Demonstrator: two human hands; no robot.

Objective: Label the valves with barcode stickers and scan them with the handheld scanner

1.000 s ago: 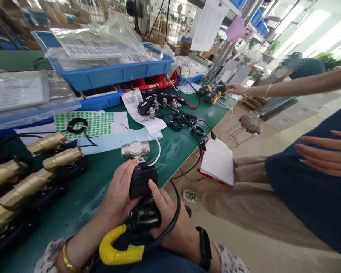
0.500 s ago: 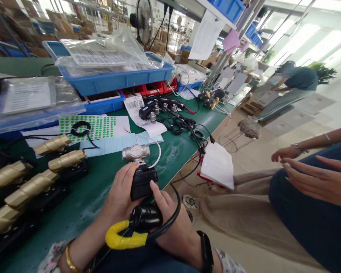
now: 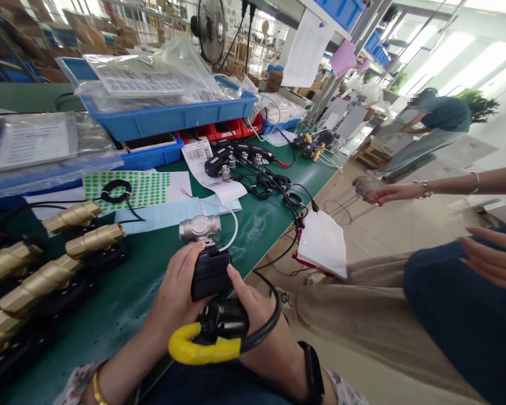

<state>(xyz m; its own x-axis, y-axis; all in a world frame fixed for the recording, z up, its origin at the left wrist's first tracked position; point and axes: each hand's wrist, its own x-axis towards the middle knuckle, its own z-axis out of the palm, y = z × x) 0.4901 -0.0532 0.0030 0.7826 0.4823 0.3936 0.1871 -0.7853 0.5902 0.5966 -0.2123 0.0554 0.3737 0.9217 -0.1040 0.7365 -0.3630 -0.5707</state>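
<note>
A motorized ball valve, with a black actuator box [image 3: 211, 274] and a silver metal valve body [image 3: 200, 227], is held at the bench's front edge. My left hand [image 3: 174, 284] is closed around the box's left side. My right hand [image 3: 265, 323] grips a black electric screwdriver [image 3: 231, 316] with a black cable and a yellow-wrapped hook [image 3: 206, 351]. My right forefinger reaches to the box's right side. The screwdriver's tip is hidden under the box and hands. A thin white cable [image 3: 235, 228] loops from the valve.
Several brass valves [image 3: 40, 281] with black boxes stand at left. Black cables and steel-ended valves [image 3: 244, 157] lie farther back by a sheet of green dots [image 3: 139, 188]. Blue trays [image 3: 172, 118] line the back. At right, a co-worker's hand [image 3: 394, 194] reaches to a stool [image 3: 365, 185].
The screwdriver and its yellow hook have shifted slightly right with my right hand. My left hand keeps its hold. The co-worker's arm has stretched out to the stool, and their other hand has moved right.
</note>
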